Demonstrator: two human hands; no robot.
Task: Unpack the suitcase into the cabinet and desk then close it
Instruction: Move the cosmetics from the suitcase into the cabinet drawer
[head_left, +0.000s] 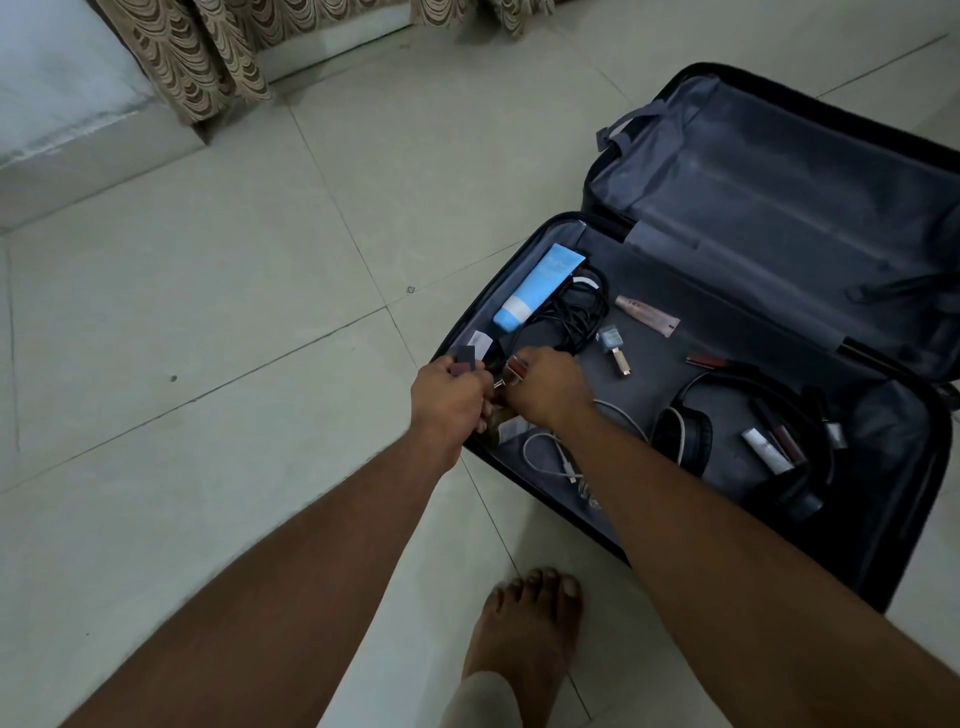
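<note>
Black suitcase (878, 566) lies open flat on the tiled floor (208, 322), right half of the scene, lid half far right with grey lining and straps. Near half holds loose small stuff. Blue tube (540, 286) at far-left corner, leaning along the wall, black cable bundle (576, 312) just beside it on the right. Beige tube (647, 316) right of the cables. Small bottle with gold cap (613, 347) nearer, apart from both. Black headphones (727, 421) in the middle-right, white cable (550, 447) looping near the near-left edge, under the right forearm. Lip products (774, 441) cluster inside the headphone band; one reddish tube (706, 358) sits just beyond the band.

Left hand (449, 400) over suitcase's left rim, fingers curled round several small cosmetic items, a dark block sticking out on top. Right hand (550, 384) just beside it, fingers pinching a small red-brown item (517, 369); the hands nearly touch.

Bare foot (524, 639) on floor, near centre. Patterned curtain (208, 52) far left, hanging to the floor.
</note>
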